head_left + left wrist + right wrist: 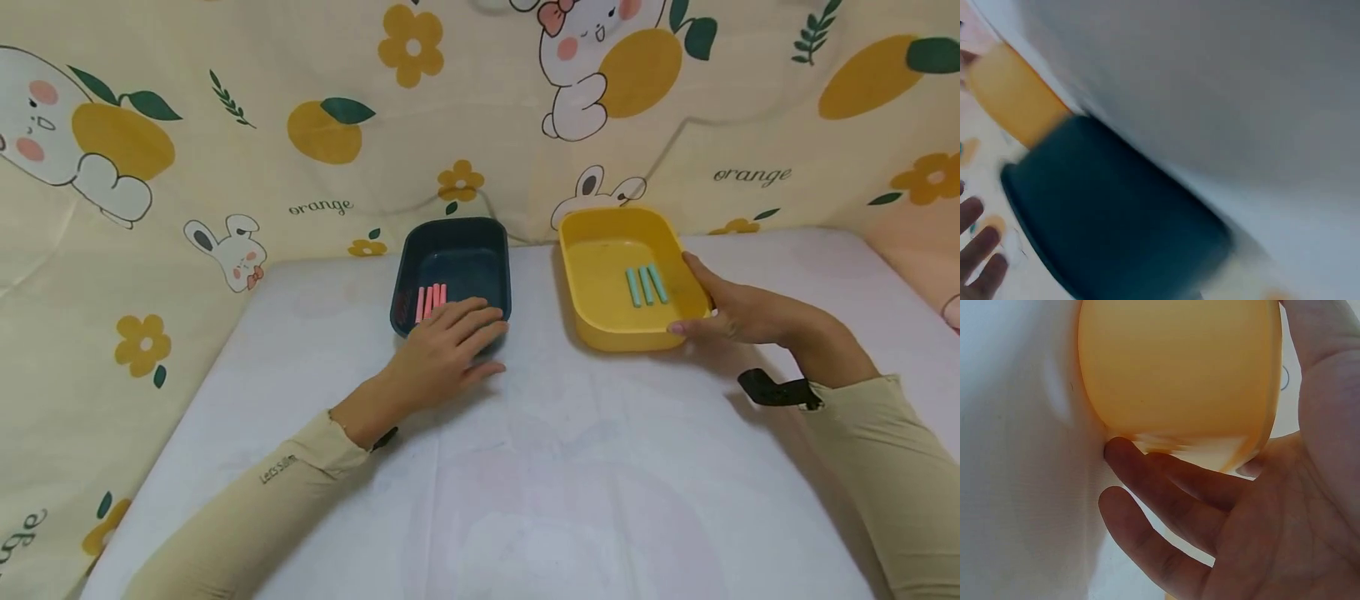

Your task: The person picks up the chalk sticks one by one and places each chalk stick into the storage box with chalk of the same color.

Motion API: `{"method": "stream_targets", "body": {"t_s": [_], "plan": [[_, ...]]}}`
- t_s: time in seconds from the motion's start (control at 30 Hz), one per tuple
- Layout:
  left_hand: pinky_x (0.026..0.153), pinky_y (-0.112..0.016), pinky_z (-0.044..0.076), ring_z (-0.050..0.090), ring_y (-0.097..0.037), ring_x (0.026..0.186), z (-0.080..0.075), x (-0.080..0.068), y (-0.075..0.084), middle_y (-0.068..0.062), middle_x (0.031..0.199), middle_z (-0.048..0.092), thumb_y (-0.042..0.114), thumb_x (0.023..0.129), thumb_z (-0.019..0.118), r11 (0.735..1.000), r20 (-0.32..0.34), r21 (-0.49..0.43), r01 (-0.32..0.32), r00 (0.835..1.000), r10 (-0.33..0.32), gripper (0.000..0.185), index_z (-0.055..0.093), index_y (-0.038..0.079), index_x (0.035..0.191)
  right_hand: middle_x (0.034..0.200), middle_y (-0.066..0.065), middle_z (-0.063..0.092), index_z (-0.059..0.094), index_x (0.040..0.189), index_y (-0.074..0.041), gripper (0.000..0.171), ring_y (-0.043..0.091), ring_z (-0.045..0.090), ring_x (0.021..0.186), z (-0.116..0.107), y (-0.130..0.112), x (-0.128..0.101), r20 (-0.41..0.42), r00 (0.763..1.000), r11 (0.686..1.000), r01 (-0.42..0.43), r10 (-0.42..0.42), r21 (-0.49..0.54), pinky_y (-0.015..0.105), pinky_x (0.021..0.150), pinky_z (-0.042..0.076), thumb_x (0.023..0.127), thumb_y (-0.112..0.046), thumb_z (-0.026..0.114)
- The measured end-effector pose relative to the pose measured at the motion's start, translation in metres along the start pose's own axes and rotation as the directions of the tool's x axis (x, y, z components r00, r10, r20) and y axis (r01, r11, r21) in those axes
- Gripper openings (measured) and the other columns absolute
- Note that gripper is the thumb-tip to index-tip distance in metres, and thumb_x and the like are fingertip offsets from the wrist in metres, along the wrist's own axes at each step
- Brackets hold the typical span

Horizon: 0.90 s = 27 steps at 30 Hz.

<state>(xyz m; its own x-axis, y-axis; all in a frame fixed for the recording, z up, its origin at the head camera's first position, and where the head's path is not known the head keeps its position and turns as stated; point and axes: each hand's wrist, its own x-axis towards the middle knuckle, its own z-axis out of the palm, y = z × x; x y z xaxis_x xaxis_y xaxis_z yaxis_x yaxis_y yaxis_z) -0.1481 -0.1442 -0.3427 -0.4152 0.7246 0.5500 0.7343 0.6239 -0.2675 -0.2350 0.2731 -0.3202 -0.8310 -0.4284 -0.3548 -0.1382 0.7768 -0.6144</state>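
Home; cartoon bunny bedsheet (225, 167) backdrop

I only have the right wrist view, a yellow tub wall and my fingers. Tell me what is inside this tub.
Observer: In the head view, the yellow tub holds three teal sticks lying side by side on its floor.
Operator: Report where the other hand is.
Observer: The left hand rests, fingers straight, on the near rim of a dark blue tub, to the left of yours.
Operator: Say what that tub contains.
Observer: Pink sticks lie together by its near left corner, just beyond the fingertips.
Operator: Describe my grip from above.
Observer: The right hand cups the yellow tub's near right corner, thumb along the right rim.
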Motion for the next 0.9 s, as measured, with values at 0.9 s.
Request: {"method": "stream_targets", "body": {"t_s": [0.9], "plan": [[0.118,-0.064,0.021,0.020,-0.042,0.148,-0.024,-0.090,-0.080,-0.017,0.157,0.033,0.046,0.105,0.037,0.715,0.342,0.328,0.617,0.628,-0.699,0.059,0.036,0.010,0.152,0.162,0.029,0.012,-0.017,0.158,-0.026,0.106,0.052,0.024,0.141,-0.001,-0.001,0.005,-0.112,0.994,0.998,0.007,-0.014,-0.058,0.077,0.110,0.021,0.094,-0.049,0.064]]}}
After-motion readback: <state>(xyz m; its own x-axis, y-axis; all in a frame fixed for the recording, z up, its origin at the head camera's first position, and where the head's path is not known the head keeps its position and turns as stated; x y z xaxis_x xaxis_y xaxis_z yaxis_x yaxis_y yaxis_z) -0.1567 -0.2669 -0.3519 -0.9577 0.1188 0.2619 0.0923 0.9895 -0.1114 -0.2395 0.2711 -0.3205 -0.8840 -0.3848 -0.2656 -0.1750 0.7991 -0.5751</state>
